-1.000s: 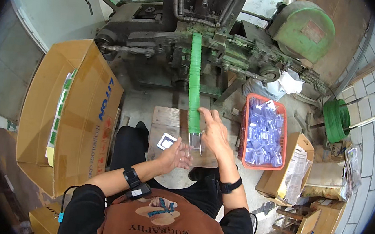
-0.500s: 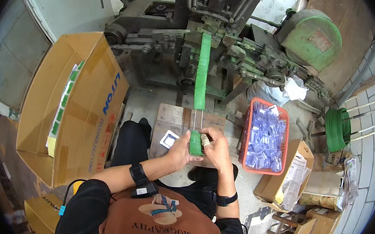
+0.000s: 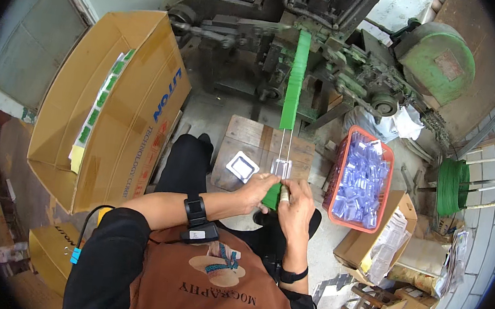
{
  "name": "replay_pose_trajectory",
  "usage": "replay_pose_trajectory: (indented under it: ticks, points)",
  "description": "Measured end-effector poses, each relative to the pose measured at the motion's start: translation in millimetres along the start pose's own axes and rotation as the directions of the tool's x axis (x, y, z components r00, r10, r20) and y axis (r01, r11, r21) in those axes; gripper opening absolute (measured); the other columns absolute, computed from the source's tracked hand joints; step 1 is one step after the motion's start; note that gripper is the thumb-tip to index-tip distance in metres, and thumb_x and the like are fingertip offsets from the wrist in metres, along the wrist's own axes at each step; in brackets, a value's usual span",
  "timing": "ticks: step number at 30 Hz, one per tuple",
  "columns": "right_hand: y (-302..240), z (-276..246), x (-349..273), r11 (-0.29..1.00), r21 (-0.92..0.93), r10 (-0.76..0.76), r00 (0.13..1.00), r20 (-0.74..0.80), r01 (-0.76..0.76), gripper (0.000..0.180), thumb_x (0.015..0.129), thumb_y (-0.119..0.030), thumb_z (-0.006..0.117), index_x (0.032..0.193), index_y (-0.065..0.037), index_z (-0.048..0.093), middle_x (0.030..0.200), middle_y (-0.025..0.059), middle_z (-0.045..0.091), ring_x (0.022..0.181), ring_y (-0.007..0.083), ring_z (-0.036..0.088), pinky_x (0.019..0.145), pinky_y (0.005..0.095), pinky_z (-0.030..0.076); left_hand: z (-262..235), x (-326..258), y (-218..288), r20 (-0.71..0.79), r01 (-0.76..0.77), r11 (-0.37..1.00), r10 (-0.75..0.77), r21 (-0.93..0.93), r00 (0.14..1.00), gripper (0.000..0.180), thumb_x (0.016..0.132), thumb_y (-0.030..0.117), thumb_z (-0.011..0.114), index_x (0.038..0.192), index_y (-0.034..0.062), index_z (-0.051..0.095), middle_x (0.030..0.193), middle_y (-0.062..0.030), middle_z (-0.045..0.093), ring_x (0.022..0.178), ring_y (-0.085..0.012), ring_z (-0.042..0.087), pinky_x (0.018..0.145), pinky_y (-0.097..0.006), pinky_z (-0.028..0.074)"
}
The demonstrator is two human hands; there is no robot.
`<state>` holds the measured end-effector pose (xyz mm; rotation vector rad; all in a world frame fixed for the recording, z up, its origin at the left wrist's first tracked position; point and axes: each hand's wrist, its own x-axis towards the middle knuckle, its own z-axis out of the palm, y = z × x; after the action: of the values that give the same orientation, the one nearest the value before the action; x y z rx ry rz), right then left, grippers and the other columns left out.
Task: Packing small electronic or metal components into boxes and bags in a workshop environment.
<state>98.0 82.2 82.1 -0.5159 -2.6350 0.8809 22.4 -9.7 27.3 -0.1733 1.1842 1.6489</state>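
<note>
My left hand and my right hand meet in front of my body, fingers closed on a short stack of thin green pieces. The fingers partly hide the stack. Wrapping covers one finger of my right hand. Just beyond my fingertips is a small clear-looking piece, at the near end of two thin metal rails. Farther up, a long row of similar green pieces runs along the rails to the dark machine. A white-edged flat tray lies left of the rails.
Beneath the rails is a wooden board. A tall cardboard box stands left, with green pieces on white sheets inside. Right are a red basket of clear bluish plastic pieces, a box of papers and a green wire coil.
My hands have shifted the green stack slightly right in the picture and tucked their fingers over it. The clear-looking piece now shows at the rail end. The whole view has shifted and tilted.
</note>
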Motion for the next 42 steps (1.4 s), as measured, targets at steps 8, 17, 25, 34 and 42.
replay_pose_trajectory:
  ticks: [8, 17, 25, 34, 42]
  points:
    - [44.9, -14.1, -31.3, 0.928, 0.305, 0.269, 0.951, -0.155, -0.213, 0.013, 0.078, 0.004, 0.056, 0.089, 0.003, 0.061, 0.085, 0.0112, 0.061, 0.080, 0.0211, 0.058, 0.076, 0.0287, 0.044, -37.7, -62.6, 25.9, 0.247, 0.141, 0.970, -0.188, 0.196, 0.951, 0.034, 0.093, 0.032, 0.042, 0.098, -0.0015, 0.047, 0.071, -0.0172, 0.063, 0.053, -0.0244, 0.064, 0.030, -0.023, 0.038]
    - [104.2, 51.8, -19.6, 0.908, -0.172, 0.409, 0.898, 0.158, -0.383, 0.033, 0.082, -0.021, 0.057, 0.111, -0.006, 0.056, 0.090, 0.0210, 0.063, 0.085, 0.0344, 0.061, 0.072, 0.0414, 0.047, -122.1, -162.3, 150.9, -0.129, -0.406, 0.841, 0.476, 0.359, 0.870, 0.033, 0.091, 0.035, 0.048, 0.084, 0.0047, 0.059, 0.070, -0.0008, 0.057, 0.058, -0.0069, 0.052, 0.051, -0.022, 0.042]
    - [151.3, 123.0, 5.7, 0.858, -0.419, 0.358, 0.931, 0.074, -0.296, 0.031, 0.080, -0.028, 0.060, 0.088, 0.002, 0.064, 0.074, 0.0237, 0.062, 0.072, 0.0400, 0.060, 0.063, 0.0454, 0.045, -284.9, -241.6, 208.1, -0.576, -0.525, 0.732, 0.673, 0.434, 0.464, 0.024, 0.090, 0.026, 0.052, 0.087, 0.0037, 0.061, 0.072, -0.0014, 0.059, 0.060, -0.0092, 0.053, 0.052, -0.026, 0.044]
    - [105.3, 118.7, 10.0, 0.871, -0.478, 0.109, 0.993, -0.041, -0.116, 0.032, 0.078, -0.028, 0.057, 0.082, 0.003, 0.062, 0.074, 0.0233, 0.061, 0.069, 0.0385, 0.058, 0.061, 0.0423, 0.047, -483.7, -289.1, 164.6, -0.770, -0.397, 0.892, 0.407, 0.218, 0.491, 0.013, 0.088, 0.016, 0.055, 0.086, 0.0034, 0.058, 0.073, -0.0063, 0.061, 0.060, -0.0135, 0.059, 0.052, -0.027, 0.050]
    - [211.2, 132.6, 15.1, 0.804, -0.530, -0.378, 0.920, -0.106, 0.269, 0.036, 0.082, -0.036, 0.053, 0.075, -0.002, 0.062, 0.064, 0.0176, 0.057, 0.055, 0.0348, 0.054, 0.047, 0.0442, 0.041, -632.9, -270.6, 64.6, -0.654, 0.142, 0.861, 0.254, 0.488, 0.713, 0.006, 0.074, -0.003, 0.060, 0.080, -0.0023, 0.060, 0.075, -0.0147, 0.063, 0.061, -0.0236, 0.063, 0.045, -0.033, 0.051]
